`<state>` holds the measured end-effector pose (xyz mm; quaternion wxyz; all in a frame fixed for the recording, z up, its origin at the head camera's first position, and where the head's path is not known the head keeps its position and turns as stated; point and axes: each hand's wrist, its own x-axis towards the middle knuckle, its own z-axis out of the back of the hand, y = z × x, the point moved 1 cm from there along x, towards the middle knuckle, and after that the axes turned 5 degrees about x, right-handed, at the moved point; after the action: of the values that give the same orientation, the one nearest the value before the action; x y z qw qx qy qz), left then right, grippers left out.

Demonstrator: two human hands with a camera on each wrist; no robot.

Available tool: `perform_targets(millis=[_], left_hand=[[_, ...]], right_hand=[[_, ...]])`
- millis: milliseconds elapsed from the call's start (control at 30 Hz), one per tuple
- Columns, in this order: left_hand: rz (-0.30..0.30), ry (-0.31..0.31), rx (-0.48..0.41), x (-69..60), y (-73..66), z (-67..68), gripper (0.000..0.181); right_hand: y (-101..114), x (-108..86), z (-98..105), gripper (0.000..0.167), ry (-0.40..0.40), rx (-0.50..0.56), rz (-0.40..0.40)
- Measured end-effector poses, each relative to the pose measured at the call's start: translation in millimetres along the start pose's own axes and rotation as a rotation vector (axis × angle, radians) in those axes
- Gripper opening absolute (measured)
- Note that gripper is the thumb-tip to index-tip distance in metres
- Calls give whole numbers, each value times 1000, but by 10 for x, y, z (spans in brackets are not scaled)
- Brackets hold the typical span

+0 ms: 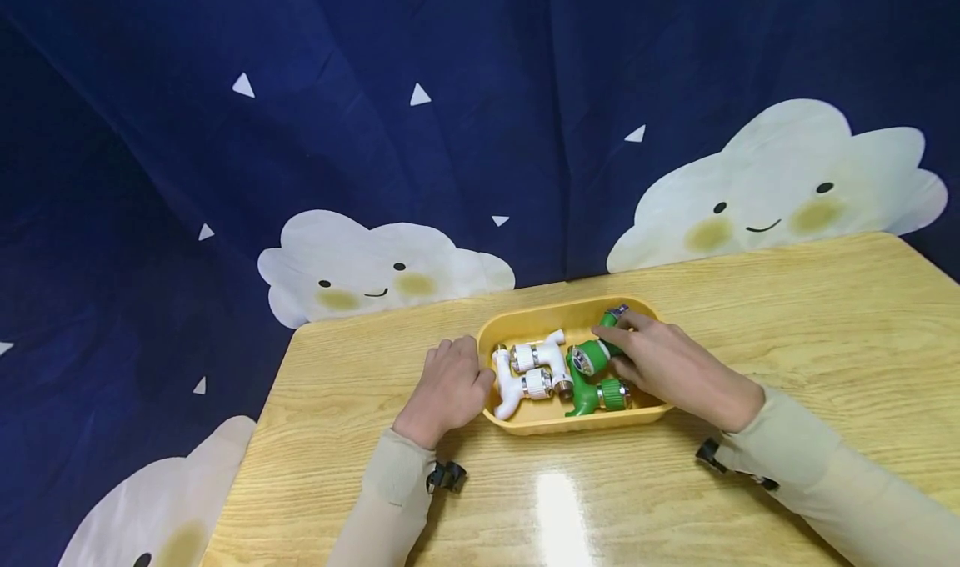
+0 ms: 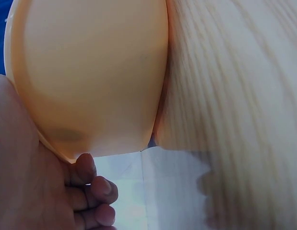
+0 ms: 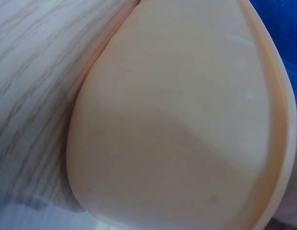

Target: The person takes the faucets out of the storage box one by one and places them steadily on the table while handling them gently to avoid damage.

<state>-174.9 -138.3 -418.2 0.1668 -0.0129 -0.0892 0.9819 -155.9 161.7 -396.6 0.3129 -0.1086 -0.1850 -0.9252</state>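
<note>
While the left grip point(image 1: 446, 390) clasps the yellow tray point(image 1: 570, 425), a lower green tap point(image 1: 585, 395) lies at its right front; just behind, the right grip point(image 1: 670, 367) pinches an upper green tap point(image 1: 596, 353), probably best moved slowly, tray kept steady, so the two don't knock.

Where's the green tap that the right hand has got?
In the head view, the held green tap is at the right end of the yellow tray, in the right hand, partly over the other green tap.
</note>
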Motion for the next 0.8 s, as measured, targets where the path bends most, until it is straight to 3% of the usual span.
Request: perform_targets(millis=[467,800], left_hand=[[5,-2,-6,-10,5,-8,17],[2,-6,-12,5,3,-14,17]], right_hand=[[8,10,28,41,-113,-18,31],[22,10,101,42,-123,-9,19]])
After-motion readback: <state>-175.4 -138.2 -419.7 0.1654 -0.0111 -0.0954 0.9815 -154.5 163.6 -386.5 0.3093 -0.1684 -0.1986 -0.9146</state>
